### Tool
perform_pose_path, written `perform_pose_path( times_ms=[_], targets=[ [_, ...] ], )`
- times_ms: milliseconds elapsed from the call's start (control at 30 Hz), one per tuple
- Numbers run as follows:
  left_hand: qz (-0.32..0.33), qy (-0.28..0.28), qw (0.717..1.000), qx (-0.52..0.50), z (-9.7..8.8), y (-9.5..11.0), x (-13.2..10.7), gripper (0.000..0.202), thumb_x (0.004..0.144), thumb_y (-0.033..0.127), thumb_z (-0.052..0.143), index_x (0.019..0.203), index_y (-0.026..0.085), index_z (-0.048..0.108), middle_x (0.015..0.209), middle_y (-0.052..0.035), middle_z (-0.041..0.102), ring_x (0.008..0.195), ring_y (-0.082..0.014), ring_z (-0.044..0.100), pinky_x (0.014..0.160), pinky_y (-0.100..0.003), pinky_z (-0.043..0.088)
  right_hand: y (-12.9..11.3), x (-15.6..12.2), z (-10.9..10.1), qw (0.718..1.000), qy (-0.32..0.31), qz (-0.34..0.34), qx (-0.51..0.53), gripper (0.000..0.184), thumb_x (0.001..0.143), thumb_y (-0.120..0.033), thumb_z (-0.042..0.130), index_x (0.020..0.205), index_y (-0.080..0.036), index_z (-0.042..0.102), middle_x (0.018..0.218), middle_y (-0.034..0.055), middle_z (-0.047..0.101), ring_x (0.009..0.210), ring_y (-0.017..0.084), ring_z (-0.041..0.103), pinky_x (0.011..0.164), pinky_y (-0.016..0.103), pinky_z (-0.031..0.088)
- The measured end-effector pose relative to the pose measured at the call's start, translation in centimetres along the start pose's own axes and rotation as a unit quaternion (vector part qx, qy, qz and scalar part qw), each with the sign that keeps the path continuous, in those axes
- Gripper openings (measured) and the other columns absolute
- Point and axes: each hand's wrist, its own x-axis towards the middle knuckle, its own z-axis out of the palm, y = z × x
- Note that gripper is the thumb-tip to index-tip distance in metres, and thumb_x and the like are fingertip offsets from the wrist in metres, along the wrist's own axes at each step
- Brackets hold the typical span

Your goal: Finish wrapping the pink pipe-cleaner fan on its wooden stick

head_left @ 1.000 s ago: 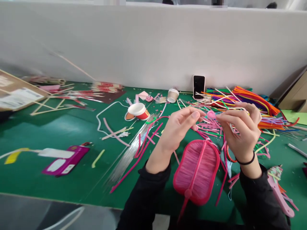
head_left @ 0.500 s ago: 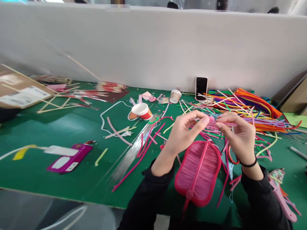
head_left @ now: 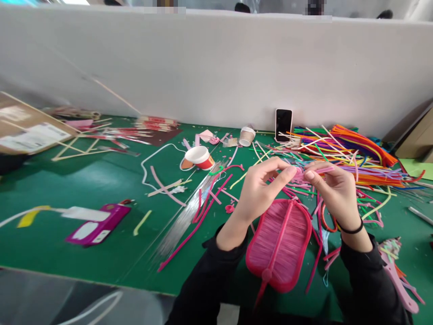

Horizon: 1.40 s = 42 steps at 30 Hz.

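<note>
My left hand (head_left: pixel 262 189) and my right hand (head_left: pixel 333 192) are raised together above the green table (head_left: pixel 84 189). Both pinch a small pink pipe-cleaner coil (head_left: pixel 298 173) between thumb and fingertips. A pink pipe-cleaner end (head_left: pixel 323 169) sticks out to the right from my right fingers. Just below my hands lies a pink oval fan-shaped piece (head_left: pixel 279 246) made of pipe cleaners, with a stem down its middle. A black band circles my right wrist.
A heap of coloured pipe cleaners (head_left: pixel 352 151) lies at the right. A phone (head_left: pixel 283 125) leans on the white partition. A red paper cup (head_left: pixel 199 157), a brown cup (head_left: pixel 246 135), silver wires (head_left: pixel 184 216), a magenta packet (head_left: pixel 98 224) and a cardboard box (head_left: pixel 29 131) lie around.
My hands have drawn closer together and dropped slightly, with my right fingers curling in to pinch the coil. The view has shifted a little.
</note>
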Motion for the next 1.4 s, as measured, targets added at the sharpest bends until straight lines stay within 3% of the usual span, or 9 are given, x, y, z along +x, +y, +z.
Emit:
perform_pose_path(
  times_ms=[300, 433, 533, 633, 767, 900, 1100, 1300, 1400],
  targets=[
    [0.122, 0.042, 0.988, 0.079, 0.4, -0.3, -0.2, 0.018, 0.093, 0.027, 0.064, 0.076, 0.021, 0.066, 0.076, -0.0010, 0.065, 0.072, -0.0151, 0.059, 0.068, -0.030, 0.048, -1.0, 0.2, 0.1, 0.992, -0.015, 0.102, 0.069, 0.032, 0.078, -0.052, 0.078, 0.069, -0.022, 0.071, 0.069, 0.0005, 0.070, 0.065, 0.014, 0.065, 0.065, 0.028, 0.054],
    [0.167, 0.015, 0.973, 0.161, 0.1, -0.3, -0.1, 0.018, 0.093, 0.024, 0.064, 0.075, 0.021, 0.064, 0.074, -0.0014, 0.067, 0.074, -0.0161, 0.059, 0.072, -0.032, 0.049, -1.3, 0.1, -0.2, 0.993, -0.008, 0.112, 0.046, 0.036, 0.078, -0.054, 0.077, 0.067, -0.021, 0.070, 0.068, 0.0010, 0.069, 0.066, 0.015, 0.064, 0.064, 0.028, 0.053],
    [0.178, -0.054, 0.965, 0.185, -0.4, -0.4, 0.1, 0.019, 0.094, 0.024, 0.063, 0.075, 0.021, 0.064, 0.075, -0.0019, 0.067, 0.076, -0.0163, 0.060, 0.073, -0.031, 0.049, -1.2, 0.0, -0.5, 0.994, -0.017, 0.110, 0.010, 0.036, 0.078, -0.055, 0.077, 0.069, -0.020, 0.070, 0.069, 0.0015, 0.070, 0.068, 0.016, 0.064, 0.068, 0.030, 0.052],
    [0.138, -0.122, 0.968, 0.169, -0.9, -0.3, 0.3, 0.023, 0.094, 0.030, 0.063, 0.073, 0.020, 0.065, 0.074, -0.0022, 0.067, 0.076, -0.0166, 0.061, 0.074, -0.030, 0.049, -1.1, 0.1, -0.7, 0.992, -0.049, 0.113, -0.017, 0.036, 0.079, -0.054, 0.076, 0.070, -0.019, 0.070, 0.069, 0.0014, 0.070, 0.069, 0.016, 0.064, 0.070, 0.030, 0.052],
    [0.014, -0.068, 0.996, 0.058, -0.9, -0.1, 0.4, 0.031, 0.094, 0.046, 0.061, 0.079, 0.019, 0.068, 0.079, -0.0037, 0.069, 0.072, -0.0158, 0.061, 0.065, -0.027, 0.049, -1.0, 0.1, -0.4, 0.996, -0.007, 0.088, 0.025, 0.028, 0.082, -0.047, 0.076, 0.072, -0.021, 0.071, 0.072, 0.0008, 0.073, 0.070, 0.015, 0.067, 0.069, 0.029, 0.053],
    [-0.065, -0.058, 0.995, -0.047, 0.1, 0.0, 0.2, 0.028, 0.086, 0.046, 0.070, 0.086, 0.019, 0.069, 0.086, -0.0044, 0.070, 0.072, -0.0150, 0.062, 0.060, -0.025, 0.050, -1.0, 0.0, 0.5, 0.995, 0.051, 0.056, 0.060, 0.023, 0.080, -0.045, 0.079, 0.074, -0.024, 0.073, 0.077, 0.0010, 0.075, 0.076, 0.017, 0.069, 0.076, 0.032, 0.056],
    [-0.068, -0.016, 0.994, -0.081, 0.5, 0.1, 0.1, 0.019, 0.082, 0.035, 0.073, 0.075, 0.019, 0.066, 0.074, -0.0012, 0.065, 0.067, -0.0141, 0.058, 0.061, -0.027, 0.048, -0.9, -0.1, 0.9, 0.994, 0.027, 0.077, 0.079, 0.030, 0.078, -0.052, 0.078, 0.073, -0.023, 0.072, 0.073, 0.0008, 0.073, 0.073, 0.017, 0.067, 0.072, 0.031, 0.055],
    [-0.063, -0.188, 0.980, -0.016, -0.7, 0.5, 0.3, 0.021, 0.080, 0.025, 0.068, 0.061, 0.019, 0.062, 0.062, 0.0000, 0.059, 0.062, -0.0144, 0.054, 0.058, -0.027, 0.045, -1.1, 0.2, -0.3, 0.991, -0.086, 0.100, 0.028, 0.038, 0.076, -0.056, 0.078, 0.068, -0.021, 0.066, 0.068, -0.0011, 0.066, 0.066, 0.014, 0.060, 0.066, 0.028, 0.051],
    [-0.088, -0.153, 0.983, -0.041, -0.7, 0.2, 0.5, 0.012, 0.080, 0.028, 0.071, 0.073, 0.018, 0.070, 0.072, -0.0019, 0.068, 0.068, -0.0154, 0.061, 0.060, -0.026, 0.048, -1.1, 0.3, -0.5, 0.993, -0.041, 0.099, 0.047, 0.036, 0.076, -0.054, 0.079, 0.068, -0.021, 0.067, 0.067, -0.0015, 0.066, 0.064, 0.013, 0.061, 0.063, 0.027, 0.052]
  ],
)
